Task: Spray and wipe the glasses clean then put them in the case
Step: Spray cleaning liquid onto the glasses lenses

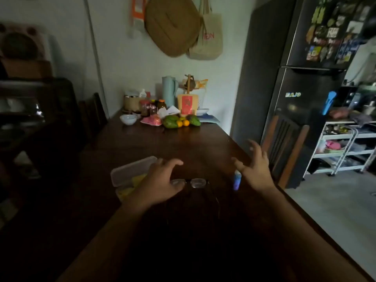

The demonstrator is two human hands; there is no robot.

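Observation:
The glasses [196, 183] lie on the dark wooden table [183, 143] with their temples unfolded toward me. My left hand [162, 180] hovers over their left lens, fingers spread and loosely bent, holding nothing. A clear plastic case [130, 171] stands open just left of that hand, with a yellow cloth [138, 178] inside. A small blue spray bottle [237, 180] stands right of the glasses. My right hand [254, 167] is open above and beside it, fingers splayed, partly covering the bottle's top.
Fruit [181, 121], jars, a white bowl [128, 119] and a pale flask [169, 92] crowd the table's far end. A wooden chair [284, 139] stands at the right edge, before a black fridge [295, 78]. A white trolley [341, 147] stands further right.

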